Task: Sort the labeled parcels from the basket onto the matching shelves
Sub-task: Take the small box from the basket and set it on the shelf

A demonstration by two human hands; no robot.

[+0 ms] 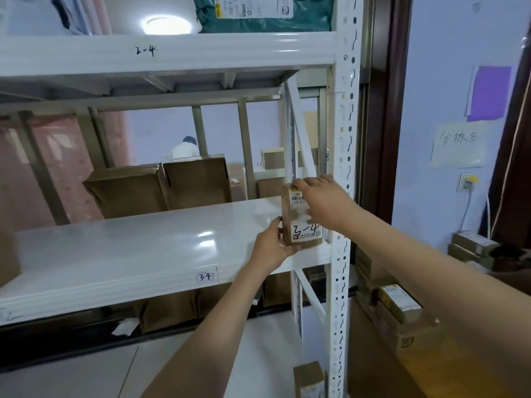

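- Small brown carton (300,218), handwritten "3-4" on its front label, stands upright at the right end of the white shelf (129,254), close against the perforated upright post (343,196).
- My left hand (271,247) grips the carton's lower left corner, thumb on the front edge, fingers curled under and round it.
- My right hand (321,201) is on the carton's top and upper front, fingers curled over the top edge; both hands are clamped on the same parcel, one low, one high.
- The shelf lip just below my left wrist carries a "3-4" tag (205,276), so label and shelf match, I judge.
- Step in hand: seating the carton. To do it well: base flat on the board, label facing out, pushed in from the lip so it won't tip, then let go low hand first.
- Risk: it's tall and narrow and sits near the front edge, so it could topple.
- Beyond my hands: bigger cardboard boxes (161,186) behind the shelf; above, a shelf marked "2-4" with a green mailer bag (267,15).
- Right of my right arm: stacked small parcels (399,304). Can't tell whether they're in the basket.
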